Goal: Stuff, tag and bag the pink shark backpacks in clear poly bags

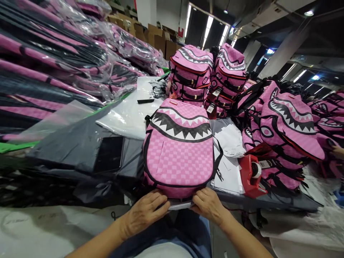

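A pink checkered backpack [180, 161] with a black-and-white shark-mouth print lies in front of me, its base toward my body. My left hand [150, 208] has its fingers curled around the left corner of that base. At the right corner, my right hand [206, 204] is closed in a pinch, thumb underneath. Between the hands a whitish strip [180, 206] shows below the backpack; whether it is paper or plastic I cannot tell. Both sets of fingertips are partly hidden against the base.
Left of the backpack lies a dark phone [109, 154]. To the right are white papers [228, 168] and a red tape dispenser [252, 177]. More pink backpacks [291, 125] stand behind and right. Plastic-wrapped backpacks [53, 71] are piled at left. Clear plastic bags [123, 116] lie behind.
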{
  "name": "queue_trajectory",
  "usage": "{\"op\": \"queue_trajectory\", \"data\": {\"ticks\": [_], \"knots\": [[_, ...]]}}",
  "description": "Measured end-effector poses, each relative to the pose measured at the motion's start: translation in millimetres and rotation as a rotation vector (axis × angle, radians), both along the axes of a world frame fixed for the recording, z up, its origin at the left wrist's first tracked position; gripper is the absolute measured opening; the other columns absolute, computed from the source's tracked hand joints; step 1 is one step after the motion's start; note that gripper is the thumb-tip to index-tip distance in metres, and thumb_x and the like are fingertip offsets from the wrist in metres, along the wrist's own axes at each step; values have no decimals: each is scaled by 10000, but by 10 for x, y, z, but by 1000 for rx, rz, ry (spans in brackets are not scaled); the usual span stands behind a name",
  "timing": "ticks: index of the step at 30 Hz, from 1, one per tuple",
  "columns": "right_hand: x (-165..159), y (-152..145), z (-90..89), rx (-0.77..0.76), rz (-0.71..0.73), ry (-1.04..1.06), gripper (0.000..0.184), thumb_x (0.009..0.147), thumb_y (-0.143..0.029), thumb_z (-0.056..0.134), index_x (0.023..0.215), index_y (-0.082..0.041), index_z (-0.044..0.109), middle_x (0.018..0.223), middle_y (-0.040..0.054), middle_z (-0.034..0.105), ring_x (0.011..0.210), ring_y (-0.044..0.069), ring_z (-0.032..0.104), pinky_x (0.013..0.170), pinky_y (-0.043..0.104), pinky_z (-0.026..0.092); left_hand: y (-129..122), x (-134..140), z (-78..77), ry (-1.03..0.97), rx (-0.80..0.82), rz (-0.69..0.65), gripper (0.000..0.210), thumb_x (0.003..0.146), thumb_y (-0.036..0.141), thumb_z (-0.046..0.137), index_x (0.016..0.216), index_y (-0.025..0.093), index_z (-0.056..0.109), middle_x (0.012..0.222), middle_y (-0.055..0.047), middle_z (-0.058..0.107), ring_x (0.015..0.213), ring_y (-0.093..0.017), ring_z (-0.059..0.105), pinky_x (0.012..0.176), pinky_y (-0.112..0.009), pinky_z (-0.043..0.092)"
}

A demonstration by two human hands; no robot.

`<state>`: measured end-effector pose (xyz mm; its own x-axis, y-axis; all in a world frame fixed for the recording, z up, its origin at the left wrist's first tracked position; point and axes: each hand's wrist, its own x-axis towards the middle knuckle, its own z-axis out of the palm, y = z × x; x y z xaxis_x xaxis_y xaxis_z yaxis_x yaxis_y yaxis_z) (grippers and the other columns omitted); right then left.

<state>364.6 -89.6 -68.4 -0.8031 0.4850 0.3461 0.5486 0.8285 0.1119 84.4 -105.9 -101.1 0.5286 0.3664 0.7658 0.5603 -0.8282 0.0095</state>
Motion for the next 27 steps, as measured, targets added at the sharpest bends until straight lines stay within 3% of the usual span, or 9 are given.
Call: {"op": "queue_trajectory", "data": {"ticks": [4, 7, 10, 13, 16, 19, 22, 24, 27], "knots": [[-31, 92, 183, -120, 16, -139, 167, 931, -349, 708, 927, -217, 606, 758, -8, 646, 728, 165, 571, 662, 307, 359, 121, -127, 186, 181, -83, -125, 134, 950, 98, 546, 1043, 177, 602, 876, -24, 638, 739, -153, 593, 702, -279, 509], [-64, 224, 688, -245, 68, -150, 229, 882, -370, 771, 948, -220, 610, 785, -26, 668, 713, 150, 590, 635, 291, 365, 249, -247, 537, 289, -211, -146, 294, 887, 13, 533, 1106, 204, 576, 949, -23, 633, 776, -151, 613, 678, -252, 483], [-84, 382, 1305, -344, 162, -60, 289, 857, -375, 794, 995, -221, 593, 847, -32, 672, 757, 130, 616, 670, 252, 407, 429, -348, 1095, 274, -335, -196, 303, 864, 41, 592, 1096, 235, 570, 998, -5, 608, 804, -133, 626, 682, -211, 478], [-120, 516, 1705, -184, 134, 72, 249, 905, -389, 727, 981, -219, 560, 820, -16, 640, 747, 148, 604, 698, 268, 421, 567, -346, 1664, 240, -407, -221, 210, 883, 173, 690, 1044, 227, 565, 986, 8, 560, 800, -115, 607, 673, -185, 475], [-176, 578, 1795, 124, 33, 268, 189, 995, -401, 548, 933, -225, 514, 763, 8, 585, 707, 185, 576, 690, 313, 412, 622, -231, 2014, 152, -165, -102, 97, 967, 237, 602, 925, 200, 523, 903, 12, 525, 738, -122, 582, 642, -216, 470], [-211, 554, 1716, 273, 0, 424, 164, 997, -382, 489, 967, -221, 480, 775, 16, 551, 686, 196, 540, 655, 322, 397, 642, -108, 2102, 123, 179, 28, 156, 1020, 131, 401, 917, 187, 505, 884, -6, 530, 688, -124, 579, 608, -226, 475], [-192, 504, 1598, 296, 55, 369, 204, 949, -365, 560, 1038, -210, 461, 795, 7, 536, 675, 190, 506, 646, 318, 401, 642, -33, 2007, 97, 493, 175, 247, 972, 6, 352, 1029, 162, 536, 1018, -71, 602, 801, -153, 642, 680, -242, 519], [-167, 497, 1527, 355, 66, 332, 115, 947, -262, 515, 1033, -212, 457, 777, 2, 515, 662, 190, 489, 643, 317, 399, 614, 6, 1870, 97, 517, 214, 283, 948, -5, 387, 1113, 158, 550, 1122, -101, 630, 925, -177, 674, 776, -255, 549], [-169, 525, 1458, 461, -58, 410, 115, 896, -129, 443, 957, -223, 469, 744, 5, 484, 658, 199, 475, 627, 315, 385, 566, 18, 1606, 170, 303, 150, 307, 974, 186, 498, 1277, 159, 535, 1222, -112, 651, 1106, -218, 667, 922, -289, 563]]}}
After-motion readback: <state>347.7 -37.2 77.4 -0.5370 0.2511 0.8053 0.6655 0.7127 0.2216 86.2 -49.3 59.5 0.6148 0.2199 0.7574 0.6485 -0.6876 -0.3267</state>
